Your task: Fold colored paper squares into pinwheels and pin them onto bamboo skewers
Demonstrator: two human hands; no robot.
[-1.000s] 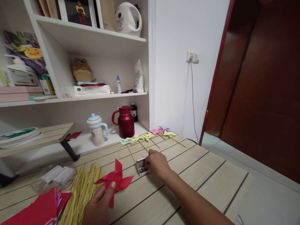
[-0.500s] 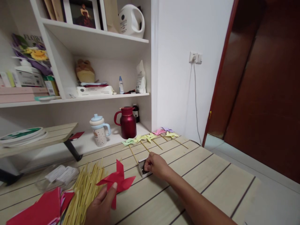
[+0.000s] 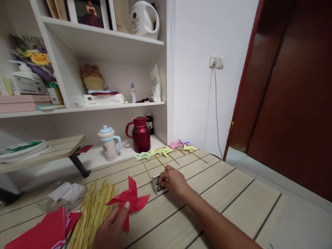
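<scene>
1. The red paper pinwheel (image 3: pixel 129 200) lies flat on the wooden surface (image 3: pixel 228 186), near the front edge, just right of a bundle of bamboo sticks (image 3: pixel 92 214)
2. The left hand (image 3: pixel 111 230) rests on the lower part of this pinwheel; the thumb presses on the paper, and the other fingers are loosely curved, not closed around it
3. The right hand (image 3: pixel 173 180) reaches forward to a small box of metal pins (image 3: pixel 158 185), which stands just beyond the pinwheel; the fingertips are bent together into the box, but I cannot tell if they have a pin between them
4. Behind the box, a row of finished pinwheels (image 3: pixel 166 151) on sticks, in green, yellow, pink and purple, lies across the surface
5. Red paper sheets (image 3: pixel 44 231) lie at the left corner
6. Further back stand a red thermos jug (image 3: pixel 140 134) and a spotted cup with a blue lid (image 3: pixel 109 143), under the white shelves (image 3: pixel 103 45)
</scene>
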